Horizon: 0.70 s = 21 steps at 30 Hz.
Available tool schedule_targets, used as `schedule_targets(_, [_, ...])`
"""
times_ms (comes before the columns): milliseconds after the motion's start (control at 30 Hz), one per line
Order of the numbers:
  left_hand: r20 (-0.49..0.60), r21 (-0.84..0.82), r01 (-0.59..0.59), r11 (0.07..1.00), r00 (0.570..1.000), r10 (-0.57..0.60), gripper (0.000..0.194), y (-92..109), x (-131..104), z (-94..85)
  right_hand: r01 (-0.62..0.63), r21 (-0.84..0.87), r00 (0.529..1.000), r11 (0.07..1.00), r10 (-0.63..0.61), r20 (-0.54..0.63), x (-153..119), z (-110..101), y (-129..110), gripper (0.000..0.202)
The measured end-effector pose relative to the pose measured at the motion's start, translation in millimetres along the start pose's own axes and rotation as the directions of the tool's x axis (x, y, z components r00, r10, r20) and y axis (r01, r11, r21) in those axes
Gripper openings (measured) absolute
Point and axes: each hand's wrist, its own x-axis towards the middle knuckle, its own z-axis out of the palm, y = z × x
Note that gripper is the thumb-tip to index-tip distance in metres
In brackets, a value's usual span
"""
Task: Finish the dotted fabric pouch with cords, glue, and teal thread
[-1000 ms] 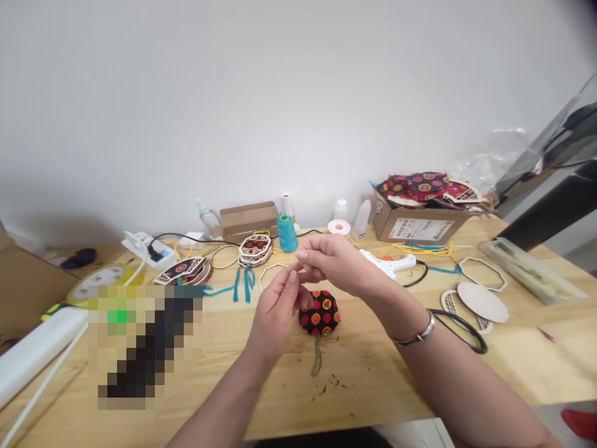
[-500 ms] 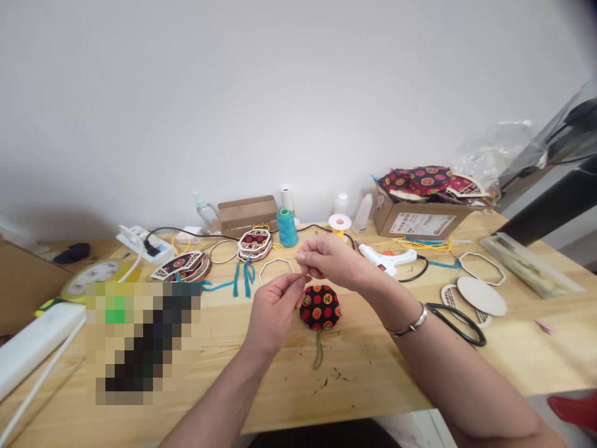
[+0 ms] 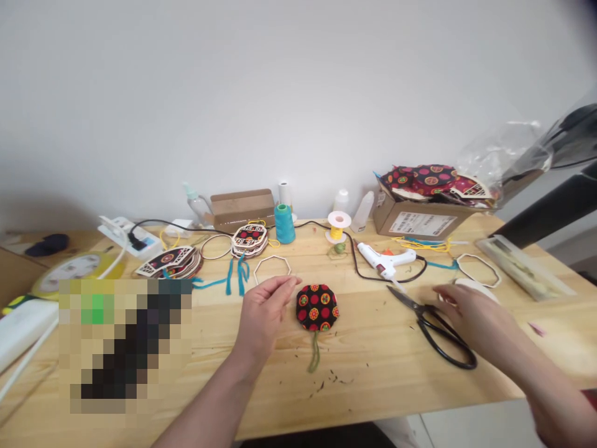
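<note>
My left hand [image 3: 275,295] is closed in a pinch just left of the round patterned fabric piece [image 3: 318,308]; whatever its fingertips hold is too small to name. A green cord loop [image 3: 314,353] hangs from the fabric piece's near edge. Over on the right, my right hand [image 3: 459,305] has its fingers apart and partly covers a pale round disc [image 3: 476,290]. Beneath and beside that hand lie black-handled scissors [image 3: 422,314], their blades toward the upper left. No object shows within my right hand.
A white glue gun [image 3: 385,256] with a black cord lies behind the scissors. Teal thread [image 3: 285,225], a yellow spool [image 3: 339,227] and a full carton [image 3: 420,214] stand farther back. Left are wooden-framed pieces [image 3: 250,240], a thin octagonal frame [image 3: 272,257] and a power strip [image 3: 133,239].
My right hand has moved away from my left hand to the right and opened. The scissors, earlier partly under my right arm, now lie closer with blades visible. My left hand stays pinched.
</note>
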Motion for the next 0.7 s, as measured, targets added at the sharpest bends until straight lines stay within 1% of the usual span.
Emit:
schedule_targets(33, [-0.001,-0.002,0.002,1.000,1.000,-0.002,0.029,-0.2,0.0,0.2,0.029,-0.007,0.999,1.000,-0.028,0.026,-9.6,5.7,12.7,0.033])
schedule_targets(100, [0.003,0.003,0.002,1.000,1.000,-0.002,0.029,-0.6,0.4,0.5,0.081,-0.025,0.996,0.996,-0.080,0.033,-26.1,15.3,29.8,0.039])
schedule_targets(200, [0.015,0.021,-0.013,1.000,1.000,0.013,0.028,-1.6,1.7,0.1,0.128,-0.088,0.992,0.988,-0.127,0.015,-42.0,22.4,36.7,0.042])
schedule_targets(300, [0.010,0.028,-0.028,0.999,1.000,0.028,0.028,-3.1,3.0,-1.2,0.160,-0.167,0.986,0.973,-0.167,-0.027,-47.3,24.5,31.6,0.046])
schedule_targets(367, [-0.002,0.033,-0.029,0.999,1.000,0.030,0.030,-3.9,3.3,-1.6,0.173,-0.178,0.983,0.969,-0.180,-0.025,-47.8,27.6,28.2,0.047])
schedule_targets(433, [-0.015,0.040,-0.025,0.999,1.000,0.025,0.030,-4.2,3.5,-1.2,0.159,-0.165,0.987,0.973,-0.162,-0.001,-48.0,32.0,26.6,0.045])
schedule_targets(533, [-0.043,0.042,-0.045,0.998,0.998,0.047,0.029,-4.1,3.7,0.2,0.103,-0.132,0.995,0.986,-0.103,0.005,-50.7,34.1,23.3,0.045])
schedule_targets(633, [-0.069,0.089,-0.102,0.991,0.992,0.109,0.027,-4.0,3.7,0.7,0.059,-0.007,0.997,0.998,-0.058,0.055,-56.8,22.7,10.9,0.036])
schedule_targets(700, [-0.067,0.156,-0.137,0.978,0.987,0.149,0.027,-4.1,3.2,0.2,0.051,0.163,0.989,0.985,-0.073,0.129,-60.6,9.5,-5.2,0.030])
